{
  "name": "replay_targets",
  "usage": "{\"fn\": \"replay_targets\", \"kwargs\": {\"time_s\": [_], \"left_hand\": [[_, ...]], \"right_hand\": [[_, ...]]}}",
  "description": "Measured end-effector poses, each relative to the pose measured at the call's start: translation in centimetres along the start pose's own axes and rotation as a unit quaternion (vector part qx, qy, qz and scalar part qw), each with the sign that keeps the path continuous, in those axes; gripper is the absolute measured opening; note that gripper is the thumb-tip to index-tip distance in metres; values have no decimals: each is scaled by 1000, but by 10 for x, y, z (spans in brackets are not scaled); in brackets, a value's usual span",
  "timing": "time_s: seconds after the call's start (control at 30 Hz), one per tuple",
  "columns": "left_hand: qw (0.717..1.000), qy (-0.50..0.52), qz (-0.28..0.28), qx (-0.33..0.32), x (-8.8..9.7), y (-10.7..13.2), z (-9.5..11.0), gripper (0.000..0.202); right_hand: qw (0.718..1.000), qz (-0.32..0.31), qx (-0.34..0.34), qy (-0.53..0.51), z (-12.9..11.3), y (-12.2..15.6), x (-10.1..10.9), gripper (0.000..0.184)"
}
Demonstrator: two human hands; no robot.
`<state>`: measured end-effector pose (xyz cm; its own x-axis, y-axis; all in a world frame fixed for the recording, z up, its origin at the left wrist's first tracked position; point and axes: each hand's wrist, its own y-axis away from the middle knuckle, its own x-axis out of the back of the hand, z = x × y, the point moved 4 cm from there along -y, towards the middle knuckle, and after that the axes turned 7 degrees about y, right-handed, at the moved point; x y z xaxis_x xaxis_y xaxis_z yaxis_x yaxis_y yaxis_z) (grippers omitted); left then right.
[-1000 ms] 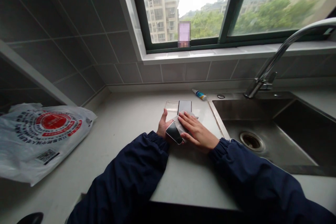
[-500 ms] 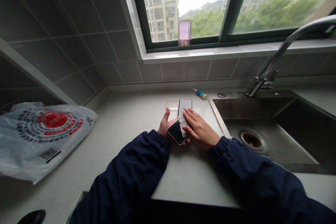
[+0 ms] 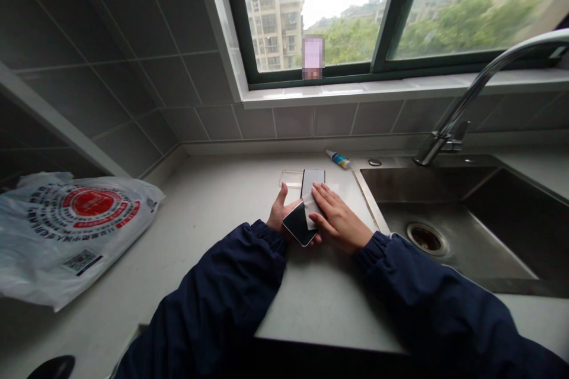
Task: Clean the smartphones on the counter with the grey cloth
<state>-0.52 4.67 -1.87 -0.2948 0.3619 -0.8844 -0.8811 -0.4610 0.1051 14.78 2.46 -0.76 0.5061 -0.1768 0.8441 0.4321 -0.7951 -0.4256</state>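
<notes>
My left hand (image 3: 278, 211) is closed around a dark phone (image 3: 299, 225) with a pale rim, held tilted above the counter, thumb up and fingertips showing beneath it. On the phone's surface lies a thin white wipe (image 3: 310, 214). My right hand (image 3: 341, 220) presses that wipe down with its fingers held together and nearly straight. Just beyond my hands is a second phone (image 3: 313, 176) with a grey screen and black edge, partly covered by my right fingers. A clear phone case (image 3: 290, 177) rests to its left.
A small white and blue tube (image 3: 338, 159) lies near the back of the counter (image 3: 222, 201). To the right are a steel sink (image 3: 471, 231) and a curved tap (image 3: 466, 92). A white plastic bag (image 3: 80, 237) with red print sits at the left, below a window (image 3: 315, 12).
My right hand has shifted very slightly with the wipe across the phone, exposing a little more of its dark surface. The other things stay in place.
</notes>
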Motion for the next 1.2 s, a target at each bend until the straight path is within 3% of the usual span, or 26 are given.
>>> {"fn": "replay_targets", "kwargs": {"time_s": [0.13, 0.33, 0.57, 0.83, 1.07, 1.2], "left_hand": [[999, 9, 50, -6, -4, 1, 0, 109], [996, 66, 30, -51, -7, -1, 1, 103], [987, 118, 52, -97, -14, -3, 1, 105], [981, 139, 69, -121, -6, -4, 2, 107], [986, 109, 71, -106, -7, -3, 0, 118], [989, 72, 89, -90, 2, -1, 0, 125]], "right_hand": [[1000, -16, -4, 4, -2, 0, 0, 77], [999, -41, 22, 9, -7, 2, 0, 78], [996, -62, 64, 1, -12, 2, -2, 82], [988, -84, 124, -45, -34, 3, 2, 81], [978, -95, 169, -78, -55, 6, 6, 81], [971, -108, 189, -93, -63, 8, 10, 79]]}}
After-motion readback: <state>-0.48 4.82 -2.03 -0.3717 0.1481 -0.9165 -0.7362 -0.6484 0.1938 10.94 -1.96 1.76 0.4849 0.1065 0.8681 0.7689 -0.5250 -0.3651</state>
